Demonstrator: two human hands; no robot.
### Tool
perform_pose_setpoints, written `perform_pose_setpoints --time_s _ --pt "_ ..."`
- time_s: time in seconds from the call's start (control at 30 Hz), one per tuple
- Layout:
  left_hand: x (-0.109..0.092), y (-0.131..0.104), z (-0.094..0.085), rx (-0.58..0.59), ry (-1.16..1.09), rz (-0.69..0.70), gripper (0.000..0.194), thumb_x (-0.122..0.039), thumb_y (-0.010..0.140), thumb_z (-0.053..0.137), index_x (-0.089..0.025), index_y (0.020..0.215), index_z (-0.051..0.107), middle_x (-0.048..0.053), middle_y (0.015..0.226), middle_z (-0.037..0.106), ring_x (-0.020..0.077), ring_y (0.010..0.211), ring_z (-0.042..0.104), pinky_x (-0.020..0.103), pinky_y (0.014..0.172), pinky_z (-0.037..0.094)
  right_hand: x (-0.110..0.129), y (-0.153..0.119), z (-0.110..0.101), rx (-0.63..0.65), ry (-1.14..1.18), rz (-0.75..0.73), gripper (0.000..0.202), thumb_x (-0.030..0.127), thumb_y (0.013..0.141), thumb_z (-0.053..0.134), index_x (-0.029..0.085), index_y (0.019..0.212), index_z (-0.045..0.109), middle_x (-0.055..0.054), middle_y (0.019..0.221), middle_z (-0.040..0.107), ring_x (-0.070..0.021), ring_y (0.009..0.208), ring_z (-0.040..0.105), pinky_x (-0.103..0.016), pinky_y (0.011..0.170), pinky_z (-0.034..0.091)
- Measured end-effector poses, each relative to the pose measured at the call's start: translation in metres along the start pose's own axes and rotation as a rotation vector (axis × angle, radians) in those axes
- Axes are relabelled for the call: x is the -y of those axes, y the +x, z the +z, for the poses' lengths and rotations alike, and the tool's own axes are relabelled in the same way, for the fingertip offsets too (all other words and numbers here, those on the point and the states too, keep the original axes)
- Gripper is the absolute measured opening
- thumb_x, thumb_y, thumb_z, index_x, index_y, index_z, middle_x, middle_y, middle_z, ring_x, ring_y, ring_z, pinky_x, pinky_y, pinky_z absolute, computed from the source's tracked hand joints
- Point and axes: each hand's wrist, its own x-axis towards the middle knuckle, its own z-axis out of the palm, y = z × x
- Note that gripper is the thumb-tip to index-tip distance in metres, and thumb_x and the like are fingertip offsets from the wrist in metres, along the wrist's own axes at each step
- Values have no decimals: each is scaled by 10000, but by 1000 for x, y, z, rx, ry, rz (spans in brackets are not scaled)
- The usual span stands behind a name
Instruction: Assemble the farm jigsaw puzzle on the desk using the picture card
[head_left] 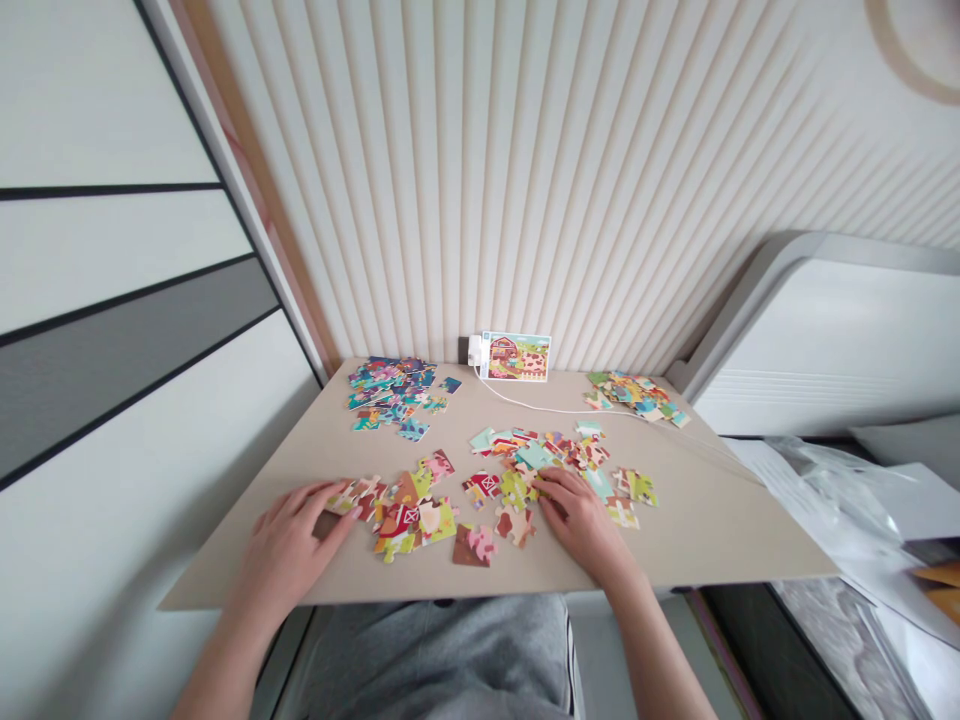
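My left hand [289, 545] lies low over the table's left side, fingers stretched and thumb apart. Its fingertips touch a strip of brown-and-cream puzzle pieces [366, 498]. Beside them is a partly joined group with a red barn piece [405, 520]. My right hand [577, 515] is bent over the middle of the pieces, its fingertips closed at the edge of a green puzzle piece [516, 489]; the grip is partly hidden. Nearby are another barn piece [484, 486], a pink-and-brown piece [474, 546] and a cream-and-brown piece [515, 524].
A farm picture card [517, 357] leans at the back wall beside a white plug [475, 350], whose cable [540, 408] crosses the table [255, 590]. Blue puzzle pieces [390, 385] are heaped back left, colourful pieces [637, 394] back right. Loose pieces [637, 486] lie right of my right hand.
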Motion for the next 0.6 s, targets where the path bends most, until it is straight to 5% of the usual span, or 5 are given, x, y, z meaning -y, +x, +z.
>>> perform_pose_setpoints --time_s 0.6 --pt "-3 -1 -2 9 21 -14 461 -550 953 533 -258 1300 619 108 1307 659 323 1200 601 461 987 466 -1 0 0 -14 -26 -4 303 228 999 515 284 1221 714 -93 1300 664 -277 1250 595 -505 1067 500"
